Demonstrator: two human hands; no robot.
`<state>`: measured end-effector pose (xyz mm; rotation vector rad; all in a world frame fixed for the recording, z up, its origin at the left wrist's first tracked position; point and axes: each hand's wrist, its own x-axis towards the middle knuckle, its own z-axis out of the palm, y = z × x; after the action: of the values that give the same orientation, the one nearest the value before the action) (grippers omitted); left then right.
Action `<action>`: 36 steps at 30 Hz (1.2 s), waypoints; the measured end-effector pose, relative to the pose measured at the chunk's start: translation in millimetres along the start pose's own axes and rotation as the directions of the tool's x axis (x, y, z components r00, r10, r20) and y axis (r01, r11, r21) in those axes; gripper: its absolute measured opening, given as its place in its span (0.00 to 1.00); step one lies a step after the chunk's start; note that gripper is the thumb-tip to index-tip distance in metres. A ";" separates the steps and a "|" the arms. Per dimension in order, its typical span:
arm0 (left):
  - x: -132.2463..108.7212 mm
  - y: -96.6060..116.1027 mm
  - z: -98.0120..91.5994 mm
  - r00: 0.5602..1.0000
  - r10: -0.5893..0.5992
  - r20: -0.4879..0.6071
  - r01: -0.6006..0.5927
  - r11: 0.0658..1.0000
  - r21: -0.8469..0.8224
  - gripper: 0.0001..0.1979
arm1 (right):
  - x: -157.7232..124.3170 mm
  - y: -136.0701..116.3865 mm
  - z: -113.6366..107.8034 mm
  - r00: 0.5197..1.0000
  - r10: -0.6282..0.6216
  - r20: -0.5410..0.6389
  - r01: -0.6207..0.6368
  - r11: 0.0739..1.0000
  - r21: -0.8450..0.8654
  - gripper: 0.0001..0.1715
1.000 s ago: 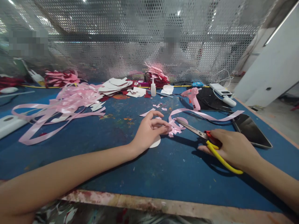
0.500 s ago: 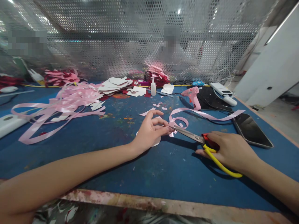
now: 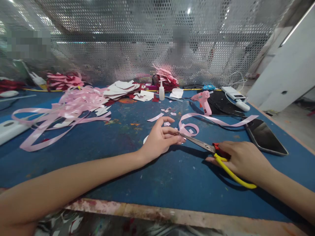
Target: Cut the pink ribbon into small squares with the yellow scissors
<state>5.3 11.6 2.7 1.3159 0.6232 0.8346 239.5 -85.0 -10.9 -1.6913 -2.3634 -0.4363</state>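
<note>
Head view, right hand point(image 3: 242, 160) gripping scissors point(image 3: 209, 149)

white paper disc point(image 3: 146, 139): mostly hidden under my left hand point(image 3: 159, 139)
scissors point(image 3: 197, 141) handles: covered by my right hand point(image 3: 242, 160)
people beyond mesh point(image 3: 147, 42): blurred

A craft workshop: paint-stained blue worktable point(image 3: 157, 183), pink ribbon heaps point(image 3: 71, 106), glue gun point(image 3: 203, 101), perforated metal divider point(image 3: 123, 42).
</note>
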 end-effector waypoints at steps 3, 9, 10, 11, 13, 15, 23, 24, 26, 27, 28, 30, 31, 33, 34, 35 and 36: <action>0.0 0.6 0.1 1.000 -0.005 -0.004 0.005 1.000 0.017 0.24 | -0.8 0.6 1.7 1.000 0.000 -0.005 0.000 1.000 -0.016 0.31; 0.7 -0.4 -1.6 0.999 0.030 -0.025 -0.027 0.995 0.098 0.24 | 1.1 6.1 0.8 0.996 0.079 -0.027 -0.078 0.996 0.043 0.27; 1.1 -1.0 -2.1 0.999 0.039 -0.027 -0.036 0.995 0.095 0.25 | 2.1 7.3 -0.3 0.994 0.098 -0.044 -0.095 0.994 0.062 0.27; 1.4 -1.5 -2.6 0.998 0.046 -0.032 -0.042 0.995 0.090 0.25 | 3.1 8.3 -1.5 0.991 0.118 -0.059 -0.113 0.990 0.080 0.27; 2.0 -2.2 -3.4 0.997 0.052 -0.051 -0.048 0.995 0.089 0.26 | 4.5 9.7 -3.1 0.985 0.154 -0.076 -0.145 0.983 0.109 0.28; 2.1 -2.2 -4.0 0.996 0.057 -0.066 -0.052 0.995 0.086 0.26 | 4.5 10.3 -3.1 0.985 0.164 -0.055 -0.157 0.981 0.115 0.27; 2.3 -0.4 -3.5 0.989 0.114 -0.093 -0.111 0.993 0.041 0.23 | -0.1 6.6 1.2 0.993 0.120 0.011 -0.120 0.993 0.022 0.28; 2.4 -0.4 -3.5 0.988 0.121 -0.095 -0.117 0.992 0.048 0.23 | 0.2 6.0 0.8 0.994 0.110 0.002 -0.110 0.994 0.023 0.29; 2.3 -0.6 -3.9 0.989 0.113 -0.096 -0.108 0.993 0.057 0.23 | 1.3 4.9 -0.1 0.995 0.100 -0.004 -0.100 0.995 0.022 0.30; 2.2 -0.8 -4.2 0.990 0.101 -0.097 -0.095 0.994 0.057 0.24 | 1.8 4.3 -0.5 0.995 0.100 -0.001 -0.100 0.995 0.019 0.30; 2.0 -1.0 -4.5 0.991 0.087 -0.099 -0.082 0.995 0.054 0.24 | 2.3 3.8 -0.7 0.995 0.102 0.006 -0.102 0.995 0.013 0.31; 1.7 -1.6 -4.9 0.994 0.064 -0.094 -0.060 0.997 0.048 0.24 | 2.8 2.6 -0.9 0.994 0.111 0.024 -0.111 0.994 0.006 0.32; 1.7 -2.0 -5.0 0.995 0.055 -0.087 -0.052 0.998 0.043 0.24 | 2.9 2.0 -0.9 0.993 0.115 0.034 -0.116 0.993 0.006 0.32; 1.9 -2.7 -4.8 0.997 0.034 -0.068 -0.032 0.999 0.034 0.25 | 2.8 0.8 -0.6 0.992 0.114 0.057 -0.115 0.993 0.015 0.32; 2.1 -3.0 -4.6 0.998 0.023 -0.060 -0.021 0.999 0.031 0.25 | 2.7 0.4 -0.4 0.992 0.111 0.068 -0.113 0.993 0.020 0.32; 2.4 -3.3 -4.4 0.998 0.013 -0.055 -0.011 0.999 0.031 0.26 | 2.6 0.2 -0.2 0.991 0.108 0.073 -0.110 0.994 0.024 0.33; 2.6 -3.6 -4.2 0.999 0.004 -0.052 -0.002 0.999 0.033 0.26 | 2.6 0.1 0.0 0.992 0.103 0.074 -0.106 0.994 0.025 0.33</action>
<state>4.1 16.0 -1.4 1.3289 0.6789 0.8669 238.8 -82.7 -10.0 -1.8371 -2.3048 -0.3262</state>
